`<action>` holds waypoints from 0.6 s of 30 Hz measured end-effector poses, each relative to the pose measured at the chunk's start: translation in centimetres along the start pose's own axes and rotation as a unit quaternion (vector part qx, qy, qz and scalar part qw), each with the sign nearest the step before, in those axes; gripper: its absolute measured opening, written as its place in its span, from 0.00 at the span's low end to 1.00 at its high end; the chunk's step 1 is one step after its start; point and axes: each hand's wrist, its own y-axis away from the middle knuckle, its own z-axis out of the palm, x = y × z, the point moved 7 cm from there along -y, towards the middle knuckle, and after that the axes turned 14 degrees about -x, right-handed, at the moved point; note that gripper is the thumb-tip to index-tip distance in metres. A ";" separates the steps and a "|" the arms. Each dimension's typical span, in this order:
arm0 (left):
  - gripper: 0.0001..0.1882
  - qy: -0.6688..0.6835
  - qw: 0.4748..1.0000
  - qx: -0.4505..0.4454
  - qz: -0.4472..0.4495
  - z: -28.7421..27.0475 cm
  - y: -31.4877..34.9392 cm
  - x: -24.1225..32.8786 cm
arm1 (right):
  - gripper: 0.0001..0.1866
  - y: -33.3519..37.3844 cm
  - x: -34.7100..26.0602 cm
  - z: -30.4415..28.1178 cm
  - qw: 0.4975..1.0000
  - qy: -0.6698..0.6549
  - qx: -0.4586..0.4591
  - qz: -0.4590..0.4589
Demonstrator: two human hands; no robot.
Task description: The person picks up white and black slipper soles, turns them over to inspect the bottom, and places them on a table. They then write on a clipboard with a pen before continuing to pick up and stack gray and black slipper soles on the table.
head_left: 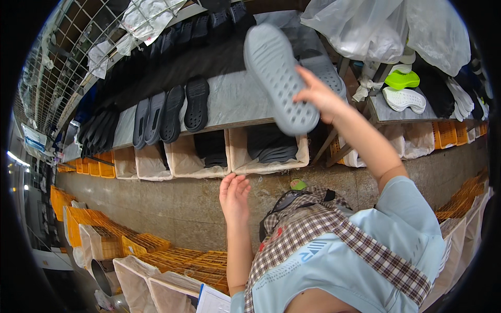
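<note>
My right hand (324,99) grips a light grey shoe sole (272,68) by its edge, the thumb on its perforated face. The sole is raised above the front of the workbench (235,99). Behind my right hand, another grey perforated sole (322,72) lies on the bench. Farther left, a black sole (197,104) lies near the bench's front edge, beside several dark and grey soles (154,119). My left hand (235,194) hangs low in front of the cloth-lined bins, its fingers loosely bent and apart, with nothing visible in it.
Under the bench stand cloth-lined bins (269,168) with dark soles inside. Orange crates (182,261) line the lower left. Plastic bags (360,31) hang at the upper right above a side table with white soles (404,99) and a lime-green one (402,79). Wire mesh (68,62) rises at left.
</note>
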 end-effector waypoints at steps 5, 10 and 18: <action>0.07 0.026 0.997 0.041 -0.054 -3.1 1.5 -3.2 | 0.41 -5.2 -2.2 -7.5 0.997 0.015 0.023 0.077; 0.11 0.024 0.995 0.041 -0.088 -5.2 2.6 -5.6 | 0.10 -8.7 2.5 -11.7 0.955 0.134 0.050 0.260; 0.07 0.061 0.986 0.112 -0.104 -8.3 4.6 -8.3 | 0.13 -8.2 2.1 -11.7 0.947 0.128 0.046 0.292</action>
